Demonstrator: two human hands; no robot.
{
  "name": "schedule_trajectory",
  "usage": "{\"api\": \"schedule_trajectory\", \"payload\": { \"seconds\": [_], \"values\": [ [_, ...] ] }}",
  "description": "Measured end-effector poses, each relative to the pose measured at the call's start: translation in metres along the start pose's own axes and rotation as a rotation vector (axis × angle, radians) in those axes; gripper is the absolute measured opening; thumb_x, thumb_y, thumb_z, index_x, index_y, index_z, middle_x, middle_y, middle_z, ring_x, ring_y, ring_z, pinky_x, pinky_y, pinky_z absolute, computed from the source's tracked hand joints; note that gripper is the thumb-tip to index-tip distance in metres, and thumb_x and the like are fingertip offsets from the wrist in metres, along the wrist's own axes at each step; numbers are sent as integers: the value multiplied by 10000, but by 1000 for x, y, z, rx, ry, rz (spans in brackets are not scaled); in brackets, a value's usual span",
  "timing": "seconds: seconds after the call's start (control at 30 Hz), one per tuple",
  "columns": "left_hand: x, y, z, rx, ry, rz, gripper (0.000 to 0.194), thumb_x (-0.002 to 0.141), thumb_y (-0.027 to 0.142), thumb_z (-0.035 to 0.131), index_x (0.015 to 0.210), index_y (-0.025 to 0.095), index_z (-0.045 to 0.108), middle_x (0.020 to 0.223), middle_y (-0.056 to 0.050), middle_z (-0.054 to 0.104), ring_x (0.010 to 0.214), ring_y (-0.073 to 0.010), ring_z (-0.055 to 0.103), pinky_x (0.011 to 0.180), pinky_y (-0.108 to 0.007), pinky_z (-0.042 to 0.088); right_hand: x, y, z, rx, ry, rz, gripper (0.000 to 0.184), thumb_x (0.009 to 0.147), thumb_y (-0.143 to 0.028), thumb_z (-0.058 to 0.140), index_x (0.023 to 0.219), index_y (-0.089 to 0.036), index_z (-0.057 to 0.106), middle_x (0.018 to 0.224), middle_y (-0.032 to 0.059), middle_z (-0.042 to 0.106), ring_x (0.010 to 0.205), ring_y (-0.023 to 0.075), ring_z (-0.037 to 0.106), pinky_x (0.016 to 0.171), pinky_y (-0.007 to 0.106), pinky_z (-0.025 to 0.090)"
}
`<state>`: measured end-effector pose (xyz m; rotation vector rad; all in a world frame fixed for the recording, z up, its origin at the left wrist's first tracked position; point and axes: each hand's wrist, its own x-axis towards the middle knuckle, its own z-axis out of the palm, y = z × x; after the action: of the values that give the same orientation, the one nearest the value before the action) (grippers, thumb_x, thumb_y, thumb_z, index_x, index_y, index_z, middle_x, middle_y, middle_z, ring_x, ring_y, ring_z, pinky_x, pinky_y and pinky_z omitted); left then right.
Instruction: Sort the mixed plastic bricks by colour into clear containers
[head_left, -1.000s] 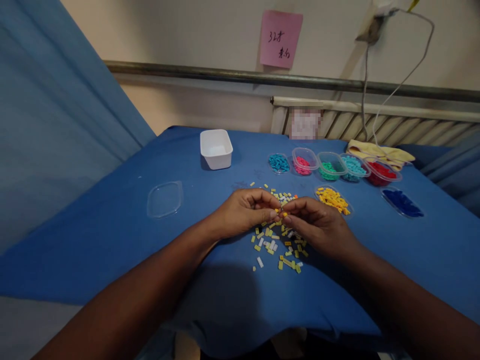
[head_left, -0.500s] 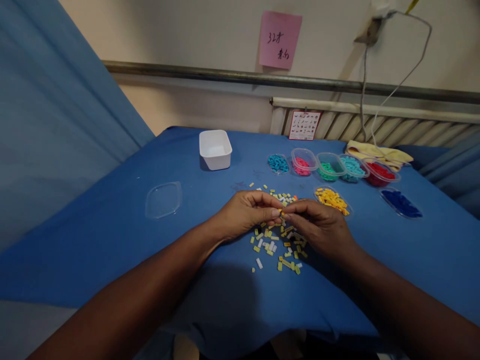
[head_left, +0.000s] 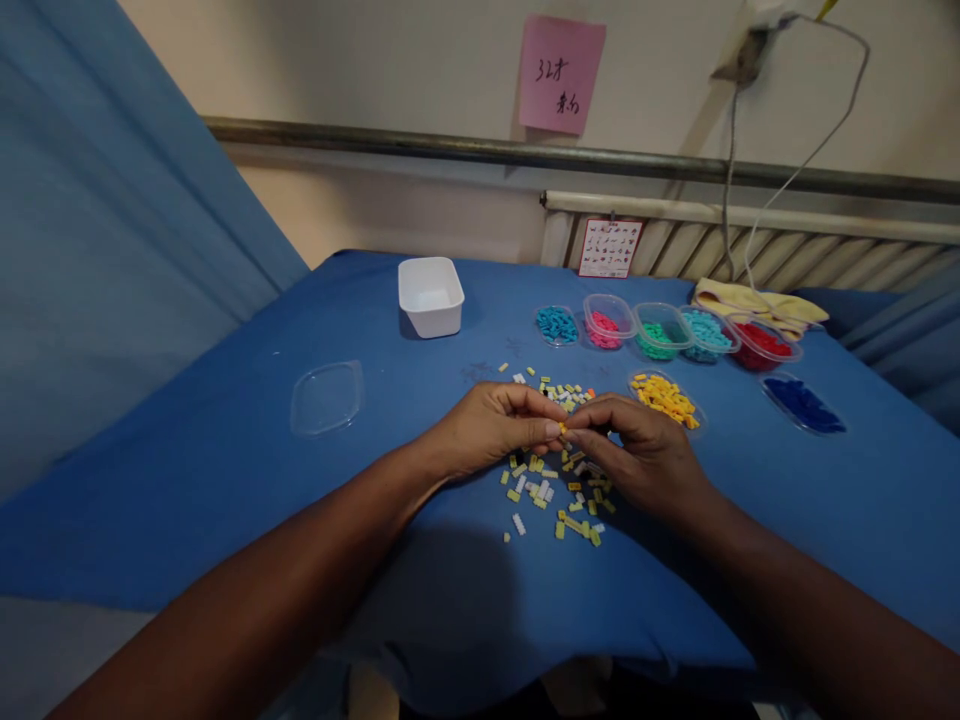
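Note:
Over the middle of the blue-covered table, my left hand and my right hand meet at their fingertips. Between them shows a small orange-yellow building brick, pinched by thumb and forefinger from both sides. The fingers hide most of it, so its exact shape cannot be made out. Beneath and around the hands lie scattered small bricks, mostly pale yellow and white, with a few darker yellow ones. Just beyond my right hand is a shallow clear tray of yellow-orange bricks.
A white tub stands at the back, with a clear lid lying to the left. Along the back right are several clear containers of coloured bricks, a dark blue pile and a yellow cloth. A radiator borders the wall.
Both hands stay almost in place, with the brick still held between the fingertips. Only small finger movement shows, and the view has shifted very slightly.

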<state>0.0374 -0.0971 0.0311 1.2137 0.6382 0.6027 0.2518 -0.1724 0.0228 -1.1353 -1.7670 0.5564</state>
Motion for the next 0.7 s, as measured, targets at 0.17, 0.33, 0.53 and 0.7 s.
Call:
{"api": "schedule_trajectory", "payload": {
  "seconds": [0.17, 0.33, 0.53, 0.7],
  "values": [
    [-1, 2, 0, 69, 4, 47, 281, 736, 311, 974, 903, 126, 845, 814, -58, 789, 726, -121, 696, 744, -255, 575, -1, 0, 5, 209, 4, 253, 201, 908, -409, 826, 891, -219, 763, 817, 19, 767, 716, 169, 682, 665, 305, 547],
    [-4, 4, 0, 129, 24, 111, 231, 734, 296, 967, 859, 144, 845, 846, -57, 789, 764, -127, 698, 757, -257, 578, 2, -5, 9, 385, -14, 350, 315, 849, -495, 875, 852, -210, 739, 784, 15, 759, 684, 158, 674, 644, 299, 552],
    [-3, 2, 1, 102, -12, 119, 281, 779, 311, 945, 955, 136, 812, 845, -46, 783, 759, -117, 704, 735, -242, 571, 1, -1, 10, 314, 22, 295, 282, 910, -473, 823, 902, -216, 708, 813, 17, 757, 707, 161, 681, 642, 292, 536],
    [1, 2, -7, 103, 61, 120, 343, 778, 333, 946, 986, 129, 763, 803, -32, 764, 703, -114, 701, 690, -248, 573, -5, -5, -12, 30, -268, 57, 171, 1027, -379, 684, 1102, -239, 747, 880, 25, 763, 774, 173, 690, 700, 310, 525]
  ]
}}
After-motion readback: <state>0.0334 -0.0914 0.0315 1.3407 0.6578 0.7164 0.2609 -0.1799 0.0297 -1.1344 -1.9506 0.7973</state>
